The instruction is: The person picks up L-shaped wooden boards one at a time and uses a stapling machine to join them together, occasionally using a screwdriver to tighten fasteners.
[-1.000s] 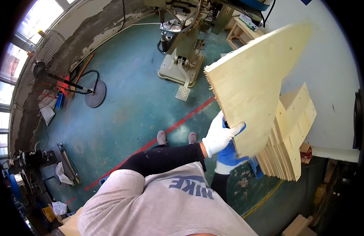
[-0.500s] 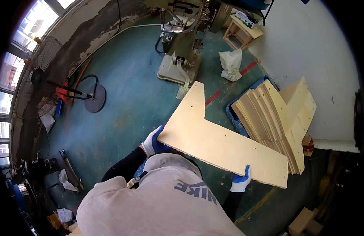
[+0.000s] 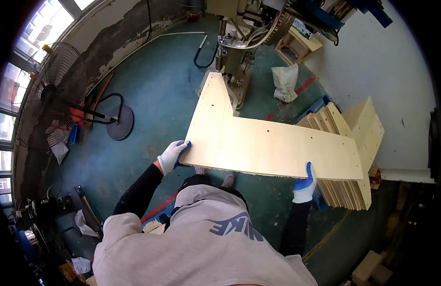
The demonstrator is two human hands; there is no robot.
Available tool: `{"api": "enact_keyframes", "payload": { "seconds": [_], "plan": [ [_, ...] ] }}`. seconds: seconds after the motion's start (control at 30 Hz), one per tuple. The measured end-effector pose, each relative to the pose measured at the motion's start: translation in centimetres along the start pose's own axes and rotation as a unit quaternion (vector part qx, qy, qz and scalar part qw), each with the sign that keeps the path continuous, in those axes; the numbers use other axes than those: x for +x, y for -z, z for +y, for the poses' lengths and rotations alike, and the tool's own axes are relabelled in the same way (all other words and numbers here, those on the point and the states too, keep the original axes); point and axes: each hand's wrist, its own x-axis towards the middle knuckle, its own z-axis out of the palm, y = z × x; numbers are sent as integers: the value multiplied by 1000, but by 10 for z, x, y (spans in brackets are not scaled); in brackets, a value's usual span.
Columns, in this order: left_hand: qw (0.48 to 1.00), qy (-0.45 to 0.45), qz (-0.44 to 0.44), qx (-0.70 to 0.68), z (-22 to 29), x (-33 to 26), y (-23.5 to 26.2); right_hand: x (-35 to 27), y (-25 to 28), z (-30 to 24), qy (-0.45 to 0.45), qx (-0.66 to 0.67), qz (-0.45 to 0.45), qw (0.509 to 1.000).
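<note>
White-and-blue-gloved, the left hand [image 3: 173, 156] grips the L-shaped plywood panel [image 3: 273, 150] at its near left corner; the right hand [image 3: 305, 185] clasps the near edge toward the right end, thumb on top, other fingers hidden. Held above the floor [image 3: 153, 95], the panel partly hides a plywood stack [image 3: 347, 194]. Beyond stands a machine [image 3: 237, 62].

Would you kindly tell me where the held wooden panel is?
In the head view, the wooden panel is near the centre, held by the left hand and right hand, its right end partly hiding the stacked panels.
</note>
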Motion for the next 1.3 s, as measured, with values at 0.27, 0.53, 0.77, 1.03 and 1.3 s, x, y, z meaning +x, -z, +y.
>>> {"api": "enact_keyframes", "payload": {
  "seconds": [0.27,0.53,0.77,1.03,1.3],
  "plan": [
    [885,-279,178,327,39,-7,18,-56,15,56,29,-1,22,999],
    [886,-334,156,283,83,-72,-28,-95,38,37,40,45,-22,998],
    [924,-252,134,255,94,-97,-50,-107,55,38,52,49,13,997],
    [848,-348,102,387,109,-71,-65,-102,66,38,55,39,31,997],
    [770,-258,110,574,184,-27,-82,-90,49,10,38,6,-14,999]
  ]
}}
